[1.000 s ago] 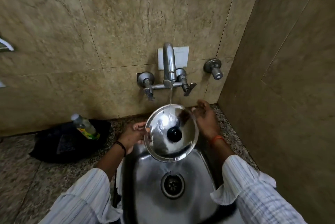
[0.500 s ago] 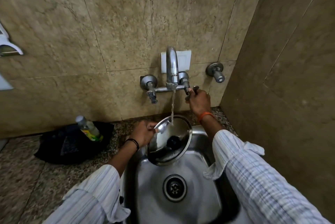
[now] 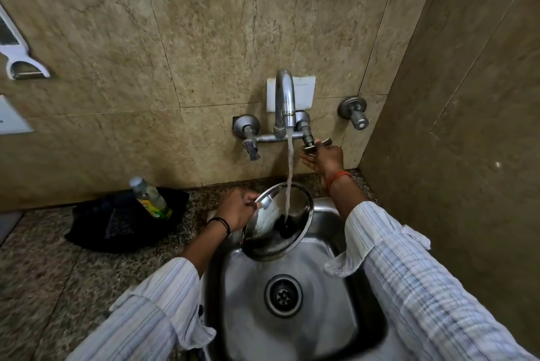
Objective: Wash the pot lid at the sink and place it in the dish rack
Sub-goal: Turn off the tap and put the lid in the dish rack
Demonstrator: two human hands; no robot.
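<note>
A round steel pot lid [image 3: 263, 232] with a black knob is held tilted over the back of the steel sink [image 3: 295, 331]. My left hand [image 3: 236, 208] grips its left rim. A thick stream of water falls from the wall tap [image 3: 284, 103] onto the lid near the knob. My right hand [image 3: 324, 157] is up at the tap's right valve handle [image 3: 317, 144], fingers around it. No dish rack is in view.
A clear bottle with a yellow-green label [image 3: 150, 198] lies on a black cloth [image 3: 122, 220] on the speckled stone counter [image 3: 43, 273] at left. A second wall valve [image 3: 355, 113] sits right of the tap. A tiled side wall [image 3: 453, 156] stands close on the right.
My right hand left the lid's rim and rose to the right valve handle. The water went from a thin trickle to a thick stream. The lid dropped lower and tilted, held by the left hand alone.
</note>
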